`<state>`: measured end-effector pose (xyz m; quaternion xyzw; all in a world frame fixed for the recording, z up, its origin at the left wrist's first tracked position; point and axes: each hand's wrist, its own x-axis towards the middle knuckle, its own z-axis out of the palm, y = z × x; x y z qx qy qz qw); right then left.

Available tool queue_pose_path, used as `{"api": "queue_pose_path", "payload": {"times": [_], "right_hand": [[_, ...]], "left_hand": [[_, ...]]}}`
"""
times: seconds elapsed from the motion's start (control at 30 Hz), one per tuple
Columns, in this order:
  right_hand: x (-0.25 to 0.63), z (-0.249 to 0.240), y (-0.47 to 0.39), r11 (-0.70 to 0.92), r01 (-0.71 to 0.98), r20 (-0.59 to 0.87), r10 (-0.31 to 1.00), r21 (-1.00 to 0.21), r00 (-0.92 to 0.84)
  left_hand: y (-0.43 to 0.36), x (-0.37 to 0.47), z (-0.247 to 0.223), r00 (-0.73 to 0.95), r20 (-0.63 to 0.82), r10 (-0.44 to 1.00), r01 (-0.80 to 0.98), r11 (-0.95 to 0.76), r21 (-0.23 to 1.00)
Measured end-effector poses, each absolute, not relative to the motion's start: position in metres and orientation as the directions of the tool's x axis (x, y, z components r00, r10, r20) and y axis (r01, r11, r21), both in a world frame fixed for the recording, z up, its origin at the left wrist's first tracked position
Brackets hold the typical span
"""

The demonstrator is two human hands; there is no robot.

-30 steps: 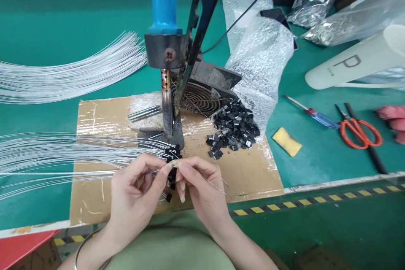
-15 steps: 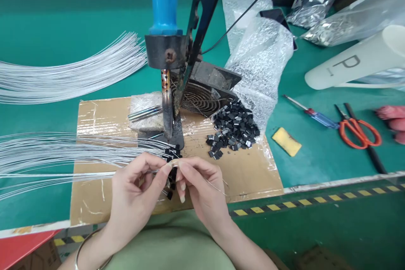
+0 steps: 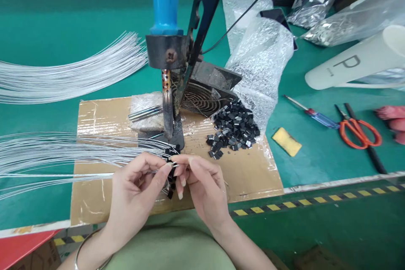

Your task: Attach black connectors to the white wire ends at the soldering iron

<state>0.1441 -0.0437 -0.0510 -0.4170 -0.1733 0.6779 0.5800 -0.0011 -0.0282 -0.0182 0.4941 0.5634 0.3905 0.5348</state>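
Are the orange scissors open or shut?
Shut: the scissors lie flat on the table, blades together, loops side by side.

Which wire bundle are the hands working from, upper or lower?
The lower wire bundle: its ends run over the cardboard to the left hand and right hand. The upper wire bundle lies apart, farther back.

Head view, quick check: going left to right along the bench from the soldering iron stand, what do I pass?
Soldering iron stand → pile of small black parts → yellow sponge → blue-handled screwdriver → orange scissors → pink fingertips at the frame edge.
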Motion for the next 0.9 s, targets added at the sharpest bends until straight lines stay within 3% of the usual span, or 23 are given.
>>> {"api": "queue_pose_path", "payload": {"times": [0.23,0.43,0.9], "right_hand": [[0.1469,-0.0535,-0.0448,-0.231,-0.636,-0.331,0.943,-0.736,0.042],[0.1489,-0.0572,-0.0477,-0.259,-0.526,-0.322,0.946,-0.811,0.032],[0.1456,-0.0541,-0.0472,-0.267,-0.574,-0.345,0.938,-0.774,0.029]], "left_hand": [[-0.0282,-0.0021,-0.0195,0.054,-0.229,0.972,0.139,0.219,0.966],[-0.0271,-0.0021,-0.0200,0.027,-0.210,0.977,0.167,0.203,0.965],[-0.0296,-0.0037,-0.0205,0.061,-0.130,0.990,0.248,0.111,0.962]]}}
